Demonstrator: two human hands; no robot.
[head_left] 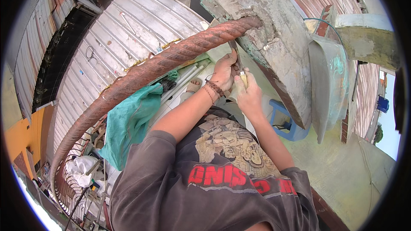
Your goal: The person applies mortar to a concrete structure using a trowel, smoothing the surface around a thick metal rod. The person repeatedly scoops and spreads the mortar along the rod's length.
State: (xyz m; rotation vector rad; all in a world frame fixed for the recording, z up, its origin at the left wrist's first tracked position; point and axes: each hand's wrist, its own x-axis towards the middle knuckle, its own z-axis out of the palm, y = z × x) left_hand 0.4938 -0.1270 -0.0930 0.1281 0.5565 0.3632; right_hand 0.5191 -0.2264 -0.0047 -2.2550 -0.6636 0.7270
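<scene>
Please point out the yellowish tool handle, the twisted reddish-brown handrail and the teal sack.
Yellowish tool handle (pixel 243 78), head view: exposed part.
Twisted reddish-brown handrail (pixel 170 58), head view: middle stretch.
Teal sack (pixel 129 120), head view: central side.

Both hands are bunched up on the person's side of the rusty bar (pixel 171 60). Left hand (pixel 223 72) is the one nearer the bar, kinda half-curled. Right hand (pixel 250 93) is just beside it, farther from the bar, gripping tight. Bare left forearm (pixel 188 112) and right forearm (pixel 272 136) both angle toward the bar.
</scene>
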